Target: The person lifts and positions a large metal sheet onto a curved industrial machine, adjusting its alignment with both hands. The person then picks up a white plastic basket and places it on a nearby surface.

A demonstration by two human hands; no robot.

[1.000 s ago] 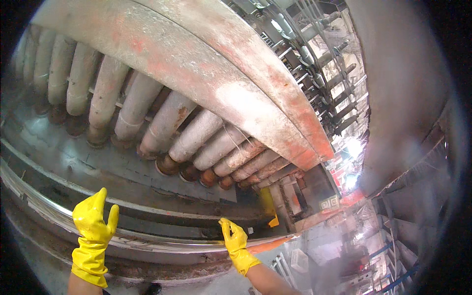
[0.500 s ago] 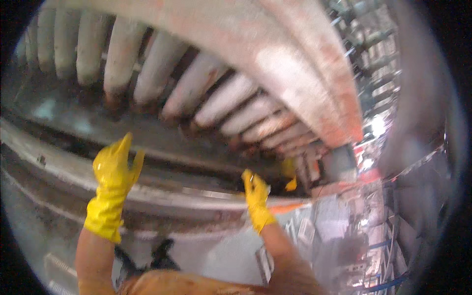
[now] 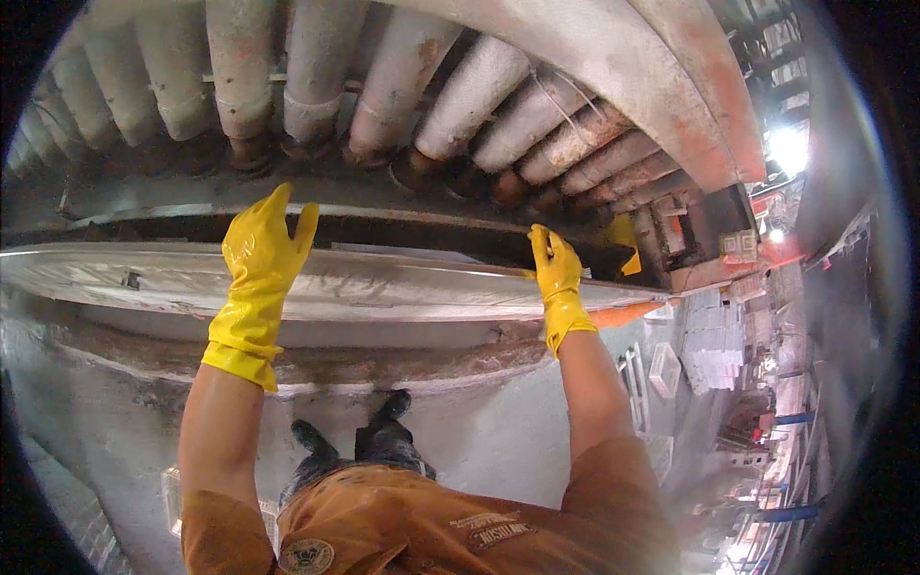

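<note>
Both my hands wear yellow rubber gloves. My left hand (image 3: 264, 235) is over the dark gap behind a long pale metal ledge (image 3: 412, 283). Its thumb stands apart from the raised fingers, and nothing is between them. Farther right, my right hand (image 3: 559, 264) is at the ledge's back edge with bent fingers. A small gap shows between its thumb and forefinger, and I see nothing held there. Whether it touches the ledge, I cannot tell. Beyond both hands is a row of thick grey pipes (image 3: 388, 86), their lower ends stained brown.
A broad, worn curved beam (image 3: 575, 43) spans above the pipes. Something yellow (image 3: 623, 240) is at the gap's right end, near a small pale box (image 3: 739, 246). White crates (image 3: 664, 372) stand on the grey floor (image 3: 498, 412) at right. A bright lamp (image 3: 790, 150) shines far right.
The view has shifted, so the ledge and pipes appear higher and more of my shirt shows. Both hands stay near the gap; the left keeps its thumb apart. The earlier frame is blurred.
</note>
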